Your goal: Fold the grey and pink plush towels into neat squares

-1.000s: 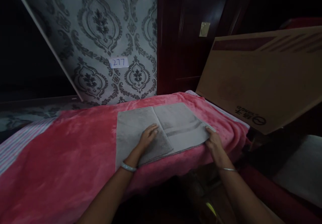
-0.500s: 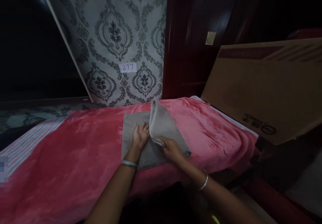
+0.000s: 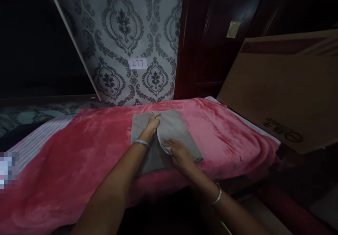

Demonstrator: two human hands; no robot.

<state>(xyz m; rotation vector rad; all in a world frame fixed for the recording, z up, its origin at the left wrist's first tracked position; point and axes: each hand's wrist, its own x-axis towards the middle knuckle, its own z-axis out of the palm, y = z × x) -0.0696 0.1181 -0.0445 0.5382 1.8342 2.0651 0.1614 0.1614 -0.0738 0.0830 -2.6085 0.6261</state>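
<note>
A grey towel (image 3: 179,131) lies partly folded on a pink blanket (image 3: 79,150) that covers a low surface. My left hand (image 3: 152,123) reaches to the towel's far edge and pinches the corner of the flap folded over from the right. My right hand (image 3: 178,152) grips the near edge of that same flap, fingers closed on the cloth. Both wrists wear a bangle.
A large cardboard box (image 3: 287,87) leans at the right over the blanket's end. Patterned wallpaper with a white label reading 277 (image 3: 137,63) stands behind. A dark red door (image 3: 211,37) is at the back. Striped cloth (image 3: 39,136) shows at the left.
The towel's right half has been lifted and brought over the left half. My right hand carried it leftward; my left hand moved from the towel's middle to its far edge.
</note>
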